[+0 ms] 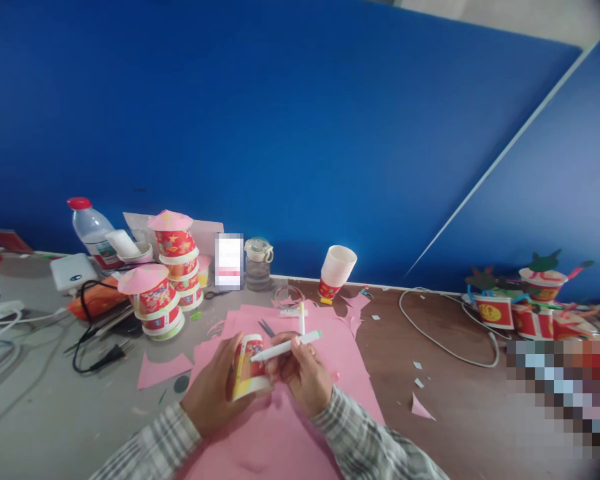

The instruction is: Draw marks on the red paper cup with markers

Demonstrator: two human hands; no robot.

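My left hand (213, 390) is wrapped round a red and yellow paper cup (253, 373) that lies tilted on its side above pink paper (325, 340). Between the fingers of my right hand (305, 377) is a white marker (283, 348) with a green end, its other end at the cup's printed side. A second white marker (303, 320) with a yellow tip stands out just behind that hand. Scissors (266, 328) lie on the paper behind the cup, their handles hidden.
Stacked cups with pink cone tops (163, 303), a bottle (93, 230) and a black plug cable (103, 360) are at the left. Behind stand a glass jar (258, 267) and nested cups (338, 267). A white cable (447, 360) and decorated cups (495, 312) lie right.
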